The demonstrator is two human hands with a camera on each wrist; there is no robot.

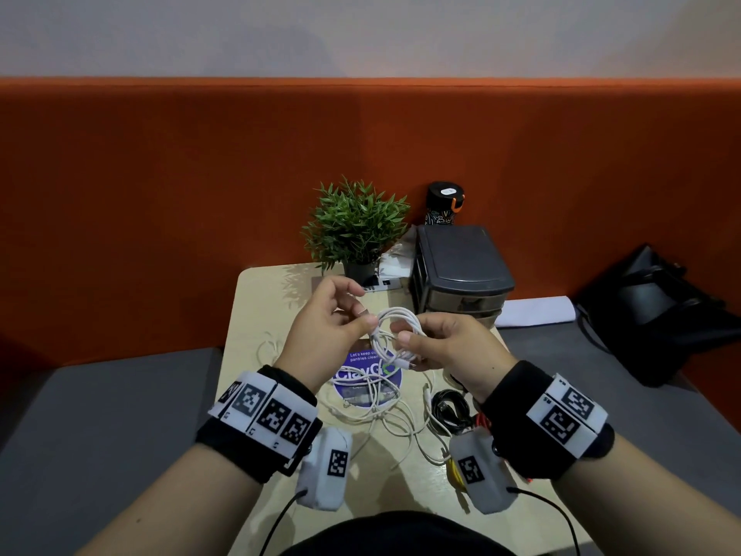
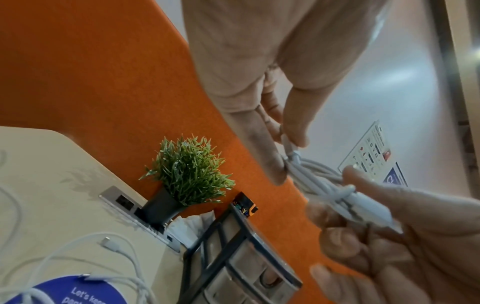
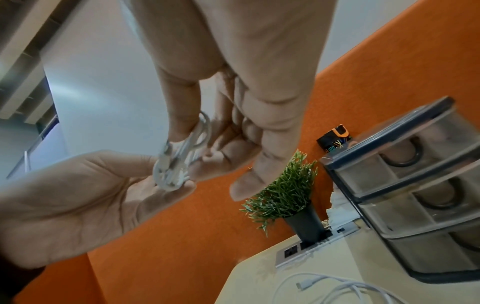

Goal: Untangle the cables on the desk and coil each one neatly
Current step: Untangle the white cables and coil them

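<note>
An orange fabric partition (image 1: 200, 186) is running across the back of the bench (image 1: 256, 315), with a pale wall (image 1: 361, 30) rising above it. Grey surfaces (image 1: 100, 415) are flanking the light wooden bench on both sides. A small potted plant (image 1: 355, 226) and a dark drawer unit (image 1: 461, 266) are standing near the partition, beside a silver socket panel (image 3: 311, 248). Soft light is glaring off the wall in the wrist views.

An office workstation: a pale desk (image 1: 256, 315) backed by an orange fabric partition (image 1: 200, 174), with a recessed socket panel (image 3: 315, 250) set into the desktop, a small plastic drawer organiser (image 1: 457, 270), a potted artificial plant (image 1: 355, 230) and a round pantry-cleanliness sticker (image 1: 361, 365).
</note>
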